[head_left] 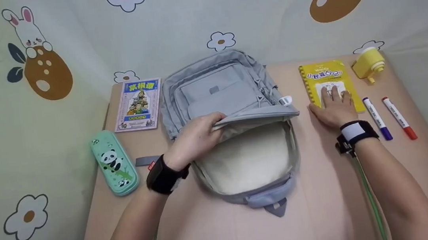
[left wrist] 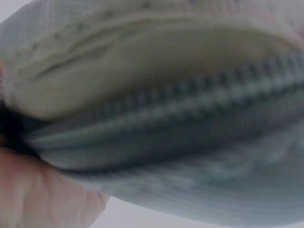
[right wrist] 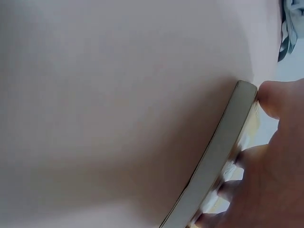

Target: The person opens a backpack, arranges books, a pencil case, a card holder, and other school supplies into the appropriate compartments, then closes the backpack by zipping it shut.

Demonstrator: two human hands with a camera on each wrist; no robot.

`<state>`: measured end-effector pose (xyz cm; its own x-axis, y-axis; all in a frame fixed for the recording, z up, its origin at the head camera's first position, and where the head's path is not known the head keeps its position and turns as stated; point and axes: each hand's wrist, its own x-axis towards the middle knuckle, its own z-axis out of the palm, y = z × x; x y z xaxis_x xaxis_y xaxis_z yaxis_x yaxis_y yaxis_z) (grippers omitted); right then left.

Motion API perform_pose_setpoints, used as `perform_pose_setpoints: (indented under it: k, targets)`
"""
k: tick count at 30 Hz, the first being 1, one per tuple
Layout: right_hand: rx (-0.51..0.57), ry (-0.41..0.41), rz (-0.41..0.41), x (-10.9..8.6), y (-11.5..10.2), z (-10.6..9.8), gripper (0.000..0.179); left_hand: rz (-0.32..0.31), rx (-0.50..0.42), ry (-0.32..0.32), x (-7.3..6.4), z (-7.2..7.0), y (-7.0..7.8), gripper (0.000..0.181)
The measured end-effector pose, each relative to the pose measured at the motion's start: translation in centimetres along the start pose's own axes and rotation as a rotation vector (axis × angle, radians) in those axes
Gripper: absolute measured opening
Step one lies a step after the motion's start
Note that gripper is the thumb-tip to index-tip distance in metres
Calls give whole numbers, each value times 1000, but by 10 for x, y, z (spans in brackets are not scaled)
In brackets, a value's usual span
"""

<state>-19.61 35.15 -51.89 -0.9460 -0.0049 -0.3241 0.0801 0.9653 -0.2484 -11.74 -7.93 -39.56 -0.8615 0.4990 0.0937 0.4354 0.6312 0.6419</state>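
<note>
A grey backpack (head_left: 215, 92) lies on the table, its main compartment unzipped and its pale lining (head_left: 250, 160) showing. My left hand (head_left: 199, 135) pinches the zippered edge of its front flap and holds it up; the zipper teeth (left wrist: 190, 107) run across the left wrist view, blurred. To the right of the bag, my right hand (head_left: 335, 109) rests with spread fingers on a yellow book (head_left: 336, 71) with a ring-like pattern down its left side. In the right wrist view the fingertips touch the cover, above the thick edge of the book (right wrist: 213, 147).
Left of the bag lie a purple-bordered book (head_left: 138, 104) and a mint panda pencil case (head_left: 115, 164). At the right are a yellow device (head_left: 369, 64) with a white top, a blue-capped marker (head_left: 377, 118) and a red-capped marker (head_left: 399, 118). Patterned cloth (head_left: 172, 29) hangs behind the table.
</note>
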Motion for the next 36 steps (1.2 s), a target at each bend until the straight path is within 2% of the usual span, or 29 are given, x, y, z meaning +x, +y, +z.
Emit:
perform_pose_setpoints:
  k: [7,10,13,22,30,36]
  targets:
    - [-19,-6,-37,-12,-14,11,95,-11,6,4,0,1,-1,21]
    - [-1,-4,-63,-15,-12,8,92,-10,9,-2,1,2,0,20]
    - [24,9,-51,-16,-7,0,93,-11,5,-12,2,3,1,21]
    - [121,-59,209,-22,2,-25,132,-9,3,-40,2,5,1,24]
    - [291,-99,386,-13,7,-47,115,7,9,-39,1,5,1,27]
    - [415,-208,429,-8,17,-56,96,7,13,-39,1,6,1,26]
